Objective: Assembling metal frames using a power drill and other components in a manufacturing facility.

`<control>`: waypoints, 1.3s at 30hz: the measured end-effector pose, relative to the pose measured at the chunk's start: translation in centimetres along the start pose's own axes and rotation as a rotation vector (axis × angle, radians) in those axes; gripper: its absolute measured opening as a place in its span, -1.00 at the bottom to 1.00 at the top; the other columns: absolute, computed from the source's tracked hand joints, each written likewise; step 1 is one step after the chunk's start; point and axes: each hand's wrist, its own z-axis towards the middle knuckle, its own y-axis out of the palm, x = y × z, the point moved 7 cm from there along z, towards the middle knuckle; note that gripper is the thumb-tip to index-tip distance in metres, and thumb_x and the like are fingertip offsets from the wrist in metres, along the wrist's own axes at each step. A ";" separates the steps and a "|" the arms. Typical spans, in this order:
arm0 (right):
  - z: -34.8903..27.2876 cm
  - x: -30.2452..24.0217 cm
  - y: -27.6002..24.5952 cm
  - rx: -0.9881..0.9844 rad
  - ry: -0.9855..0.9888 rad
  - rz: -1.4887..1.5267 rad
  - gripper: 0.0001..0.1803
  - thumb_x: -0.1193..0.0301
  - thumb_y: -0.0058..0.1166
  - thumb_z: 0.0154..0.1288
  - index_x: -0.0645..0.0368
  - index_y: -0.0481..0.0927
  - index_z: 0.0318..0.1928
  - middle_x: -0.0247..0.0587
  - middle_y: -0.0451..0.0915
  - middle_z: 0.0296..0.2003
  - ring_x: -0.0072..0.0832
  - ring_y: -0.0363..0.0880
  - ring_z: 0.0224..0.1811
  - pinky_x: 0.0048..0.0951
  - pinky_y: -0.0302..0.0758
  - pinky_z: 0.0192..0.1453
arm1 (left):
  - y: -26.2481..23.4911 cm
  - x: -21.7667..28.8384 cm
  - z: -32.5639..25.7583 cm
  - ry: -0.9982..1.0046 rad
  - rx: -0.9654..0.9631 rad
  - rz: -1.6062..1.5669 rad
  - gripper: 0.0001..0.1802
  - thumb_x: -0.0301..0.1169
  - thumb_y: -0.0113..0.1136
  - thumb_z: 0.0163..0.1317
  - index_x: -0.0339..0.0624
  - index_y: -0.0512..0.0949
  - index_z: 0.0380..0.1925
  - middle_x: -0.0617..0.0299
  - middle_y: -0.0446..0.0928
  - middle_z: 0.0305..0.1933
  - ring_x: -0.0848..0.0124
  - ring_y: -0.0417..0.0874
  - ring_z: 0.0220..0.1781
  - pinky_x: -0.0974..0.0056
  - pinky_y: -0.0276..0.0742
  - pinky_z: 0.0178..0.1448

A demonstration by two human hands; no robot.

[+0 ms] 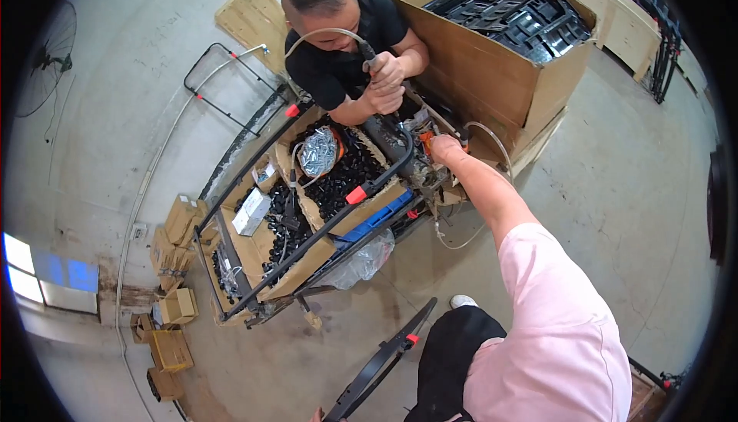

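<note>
My right hand [444,150] reaches forward over the workbench end, its fingers closed around what looks like an orange hand tool [425,139]; much of that tool is hidden. At the lower edge, my left hand [317,416] shows only in part, gripping the end of a black handle frame [377,368] with a red clip on it. Across the bench a co-worker in a black shirt holds a driver tool [370,59] in both hands, pointed down at a long black tube frame [307,103] with red clips.
Cardboard trays [307,207] hold many small black parts and a bag of metal fasteners [318,153]. A large carton [492,76] of black plastic parts stands at the right. A hose [500,141] loops beside my arm. Boxes [171,349] line the left wall.
</note>
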 end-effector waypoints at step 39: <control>-47.4 -29.0 -1.4 -0.579 -0.521 1.250 -0.67 0.23 0.23 0.55 0.24 0.67 0.07 -0.46 0.50 -0.56 -0.70 0.40 -0.58 -0.54 0.28 -0.51 | 0.4 7.4 9.4 0.657 -0.075 -0.714 -0.73 -0.25 0.17 0.58 -0.28 0.61 -0.12 0.03 0.64 0.21 0.07 0.71 0.09 0.13 0.63 0.13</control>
